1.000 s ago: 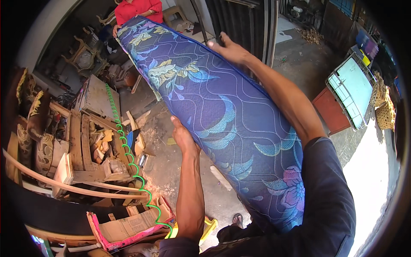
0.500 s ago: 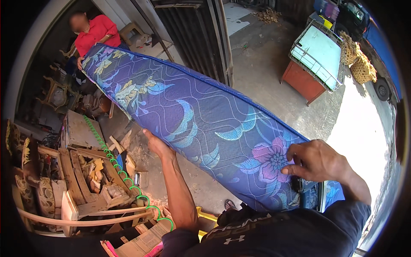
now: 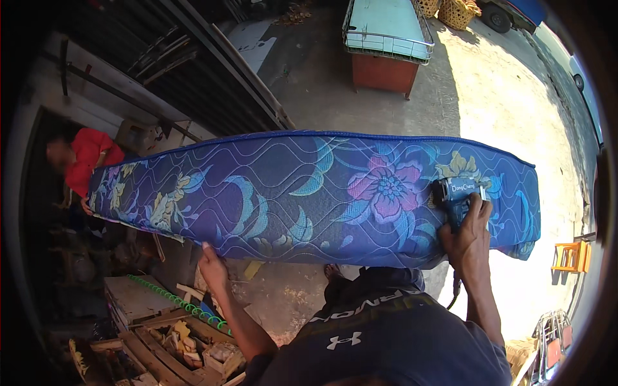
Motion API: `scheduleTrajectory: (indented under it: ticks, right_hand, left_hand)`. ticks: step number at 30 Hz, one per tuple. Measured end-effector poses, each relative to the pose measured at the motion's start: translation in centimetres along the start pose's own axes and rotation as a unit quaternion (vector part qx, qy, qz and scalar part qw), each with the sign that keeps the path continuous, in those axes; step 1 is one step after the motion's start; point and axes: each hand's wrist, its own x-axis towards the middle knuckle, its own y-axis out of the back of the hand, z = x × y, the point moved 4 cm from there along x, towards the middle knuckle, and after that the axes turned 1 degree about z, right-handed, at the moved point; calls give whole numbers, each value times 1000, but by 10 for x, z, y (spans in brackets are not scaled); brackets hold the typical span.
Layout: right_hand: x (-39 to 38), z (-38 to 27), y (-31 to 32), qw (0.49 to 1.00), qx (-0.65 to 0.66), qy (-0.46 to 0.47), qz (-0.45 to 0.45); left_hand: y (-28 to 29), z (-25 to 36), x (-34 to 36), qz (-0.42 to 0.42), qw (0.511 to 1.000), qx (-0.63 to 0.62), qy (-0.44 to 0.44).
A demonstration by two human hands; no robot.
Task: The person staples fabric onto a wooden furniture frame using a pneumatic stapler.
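A long blue quilted mattress (image 3: 277, 193) with a flower pattern and blue piping stretches across in front of me, narrowing toward the far left. My left hand (image 3: 214, 265) grips its near edge, thumb on top, the other fingers mostly hidden. In my right hand (image 3: 468, 235) is a dark corded power tool (image 3: 458, 193), wrapped by my fingers and held over the mattress's right part beside a pink flower. Its exact kind is unclear, and I cannot tell whether it touches the cloth. A co-worker in a red shirt (image 3: 91, 157) has a hand (image 3: 85, 206) at the mattress's far left end.
Wood scraps (image 3: 187, 341) and a green coiled hose (image 3: 168, 299) lie at lower left. A red cabinet with a pale top (image 3: 383, 74) stands beyond the mattress. Woven baskets (image 3: 458, 13) are behind it. An orange stool (image 3: 571, 257) and folding chairs (image 3: 553, 341) are at right.
My view has turned right and the mattress now lies nearly level across it. My right hand, earlier above the mattress beside the tool, now grips the power tool. My left hand has closed on the near edge.
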Motion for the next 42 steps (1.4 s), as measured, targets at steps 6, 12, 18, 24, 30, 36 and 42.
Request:
scheduleTrajectory:
  ticks: [6,12,18,24,30,36,42]
  right_hand:
    - [-68,-7,23,935,215,-250,130]
    - [-188,10,-12,752,503,-359,228]
    - [-246,-39,-152,676,611,-396,112]
    - [-262,-80,-221,619,656,-407,146]
    - [-219,-140,-298,592,709,-365,118]
    - [-175,-174,-319,581,737,-314,142]
    - [-201,-152,-307,488,754,-387,210]
  left_hand:
    - [78,149,7,-30,923,246,-295]
    - [-92,336,64,-319,858,-55,-398]
    - [-314,352,46,-505,718,184,-442]
    - [-316,316,-38,-603,589,302,-445]
    - [-231,287,-69,-413,415,225,-779]
    - [-143,219,-106,-415,266,185,-850]
    - [-104,182,-126,-320,242,233,-886]
